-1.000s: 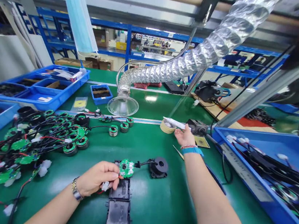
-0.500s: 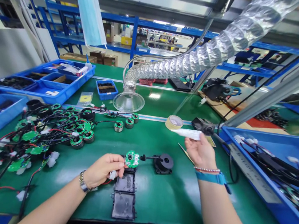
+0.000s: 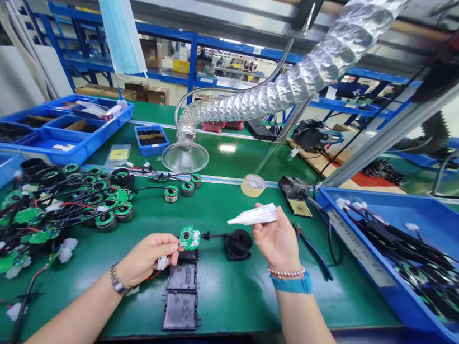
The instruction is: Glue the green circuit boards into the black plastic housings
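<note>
Between thumb and fingers my left hand (image 3: pixel 154 258) pinches a small round green circuit board (image 3: pixel 190 238), closed on its edge. A white connector hangs by those fingers. From the board a short black cable runs right to a round black fan-like housing (image 3: pixel 238 245) on the mat. Below the board lie black rectangular plastic trays (image 3: pixel 181 310) in a column, partly under the left fingers. My right hand (image 3: pixel 277 240) is closed around a white squeeze tube (image 3: pixel 254 215), its narrow nozzle pointing left and slightly down, above the housing.
Wired circuit boards (image 3: pixel 37 217) lie heaped at left. Blue parts bins (image 3: pixel 76 143) stand behind them. A fume-duct hood (image 3: pixel 184 156) hangs at the back centre, near a tape roll (image 3: pixel 253 185). Pliers (image 3: pixel 315 253) lie right of my hand, beside a large blue bin (image 3: pixel 369 269) of cables.
My right hand has brought the white tube left and down toward the board, tilting its nozzle downward. The pliers are now uncovered. My left hand still holds the board; the whole view has shifted.
</note>
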The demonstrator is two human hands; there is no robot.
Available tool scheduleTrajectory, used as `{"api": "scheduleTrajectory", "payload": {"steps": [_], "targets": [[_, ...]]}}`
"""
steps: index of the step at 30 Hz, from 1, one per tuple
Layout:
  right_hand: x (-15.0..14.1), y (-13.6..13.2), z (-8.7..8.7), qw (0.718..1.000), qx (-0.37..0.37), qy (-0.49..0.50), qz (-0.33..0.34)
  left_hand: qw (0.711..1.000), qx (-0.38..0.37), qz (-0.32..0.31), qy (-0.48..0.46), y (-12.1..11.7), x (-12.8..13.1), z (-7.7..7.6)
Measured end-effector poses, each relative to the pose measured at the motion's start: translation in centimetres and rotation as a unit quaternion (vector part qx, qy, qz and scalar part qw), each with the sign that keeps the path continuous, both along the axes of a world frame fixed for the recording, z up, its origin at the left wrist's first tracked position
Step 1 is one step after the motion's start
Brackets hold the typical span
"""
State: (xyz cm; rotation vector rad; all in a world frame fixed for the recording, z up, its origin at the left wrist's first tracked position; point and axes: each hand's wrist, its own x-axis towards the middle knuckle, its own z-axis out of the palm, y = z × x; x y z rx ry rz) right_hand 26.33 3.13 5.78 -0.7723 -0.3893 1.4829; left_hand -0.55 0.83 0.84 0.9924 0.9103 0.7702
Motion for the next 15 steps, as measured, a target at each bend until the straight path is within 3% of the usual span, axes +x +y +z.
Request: {"api": "scheduleTrajectory", "payload": {"steps": [2, 5, 15], "targets": [[-0.6, -0.2, 0.2, 0.998, -0.047, 0.024, 0.036, 1.000, 0.001, 0.002, 0.001, 0.0, 0.0, 0.1], [-1.6, -0.3, 0.1, 0.996, -0.083, 0.022, 0.029, 1.000, 0.002, 0.004, 0.001, 0.0, 0.0, 0.2], [-2.1, -0.8, -0.4, 0.998, -0.023, 0.004, -0.057, 1.000, 0.001, 0.012, 0.002, 0.0, 0.1, 0.3]]}}
